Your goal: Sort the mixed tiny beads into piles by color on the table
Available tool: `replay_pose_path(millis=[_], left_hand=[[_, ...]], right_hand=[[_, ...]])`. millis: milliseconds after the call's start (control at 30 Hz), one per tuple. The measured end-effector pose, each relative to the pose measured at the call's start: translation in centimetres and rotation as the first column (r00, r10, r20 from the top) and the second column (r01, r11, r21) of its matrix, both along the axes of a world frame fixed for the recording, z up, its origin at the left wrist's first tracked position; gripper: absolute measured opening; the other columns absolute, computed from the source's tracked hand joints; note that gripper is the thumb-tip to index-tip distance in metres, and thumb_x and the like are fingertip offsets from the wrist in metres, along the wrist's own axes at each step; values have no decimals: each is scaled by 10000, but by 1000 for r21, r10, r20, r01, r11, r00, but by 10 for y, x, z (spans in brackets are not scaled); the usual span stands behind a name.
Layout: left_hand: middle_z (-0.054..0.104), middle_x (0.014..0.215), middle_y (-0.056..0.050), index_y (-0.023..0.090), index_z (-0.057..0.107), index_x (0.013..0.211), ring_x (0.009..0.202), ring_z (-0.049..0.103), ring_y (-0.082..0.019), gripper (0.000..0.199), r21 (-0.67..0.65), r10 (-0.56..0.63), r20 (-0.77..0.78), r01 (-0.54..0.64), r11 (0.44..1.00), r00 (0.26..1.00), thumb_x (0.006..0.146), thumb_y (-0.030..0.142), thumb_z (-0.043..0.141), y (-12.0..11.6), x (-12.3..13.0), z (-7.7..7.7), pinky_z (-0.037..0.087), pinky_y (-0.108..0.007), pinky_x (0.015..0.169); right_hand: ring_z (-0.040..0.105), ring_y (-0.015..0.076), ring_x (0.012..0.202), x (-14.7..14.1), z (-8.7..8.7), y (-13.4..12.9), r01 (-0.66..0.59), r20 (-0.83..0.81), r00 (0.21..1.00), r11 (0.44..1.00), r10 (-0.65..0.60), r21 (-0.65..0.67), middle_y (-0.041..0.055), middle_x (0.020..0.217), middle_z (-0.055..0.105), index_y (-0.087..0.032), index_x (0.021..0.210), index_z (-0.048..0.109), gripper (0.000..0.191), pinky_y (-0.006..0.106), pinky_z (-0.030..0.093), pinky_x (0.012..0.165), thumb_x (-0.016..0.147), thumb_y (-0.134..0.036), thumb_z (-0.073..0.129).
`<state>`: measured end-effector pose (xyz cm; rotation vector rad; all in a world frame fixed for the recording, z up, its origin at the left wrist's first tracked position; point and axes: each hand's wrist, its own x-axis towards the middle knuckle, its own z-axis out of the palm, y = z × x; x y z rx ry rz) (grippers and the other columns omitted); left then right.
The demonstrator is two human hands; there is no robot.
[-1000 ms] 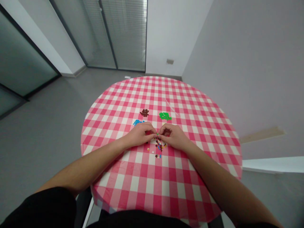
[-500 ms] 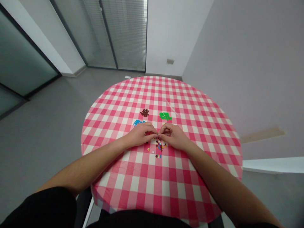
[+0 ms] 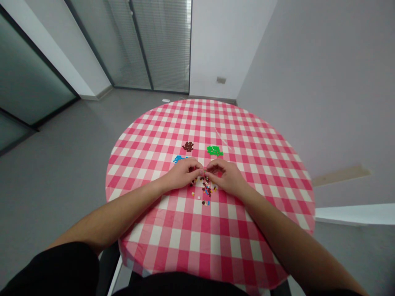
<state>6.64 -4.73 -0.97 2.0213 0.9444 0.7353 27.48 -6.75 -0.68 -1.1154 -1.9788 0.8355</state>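
**"Over a round pink-gingham tablecloth [image 3: 173, 230], what's that?"**

**"A bare left hand [image 3: 184, 174] and right hand [image 3: 224, 177] together at the fingertips, just above scattered tiny multicoloured plastic bricks [image 3: 206, 188]. Any grip? Can't tell."**

A round table with a pink and white checked cloth [image 3: 262, 205] stands in the room. On this cloth lie many small plastic bricks. Three small heaps are there, each of one colour: a dark brown heap [image 3: 187, 146], a green heap [image 3: 214, 151] to the right of it, and a blue heap [image 3: 179, 159], partly hidden. Nearer the front lies a loose scatter of mixed-colour bricks [image 3: 205, 188].
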Motion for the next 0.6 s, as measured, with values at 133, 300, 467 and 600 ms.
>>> replay_pose_path(millis=[133,300,467,600], left_hand=[[656,718,-12,158,691,839,661,585,-119,233,-28,16,-34,-17,999,999,937,320,554,-1,1,0,430,-239,618],[668,724,-19,154,700,822,661,592,-122,263,-45,31,-26,-32,998,999,942,334,550,-1,1,0,435,-241,612],[709,814,-44,166,759,866,723,627,-134,273,-48,37,1,-37,998,999,945,311,542,-1,1,1,463,-253,669],[720,816,-52,169,772,855,788,644,-160,257,-15,19,-12,-19,1000,1000,933,301,566,1,-1,0,479,-281,752]], right_hand=[[670,183,800,0,3,-1,-10,110,994,994,-2,109,60,880,722,-207,882,669,80,309,521,747,871,-271,622],[671,187,799,-2,3,-3,-16,131,991,993,1,115,60,881,724,-205,875,665,68,310,510,744,872,-256,620],[659,182,754,6,-2,6,171,105,977,979,-183,114,52,838,701,-197,864,630,62,306,506,713,856,-254,609],[643,185,718,26,-13,25,425,115,891,897,-438,126,30,771,677,-197,823,599,51,306,485,680,807,-241,618]])
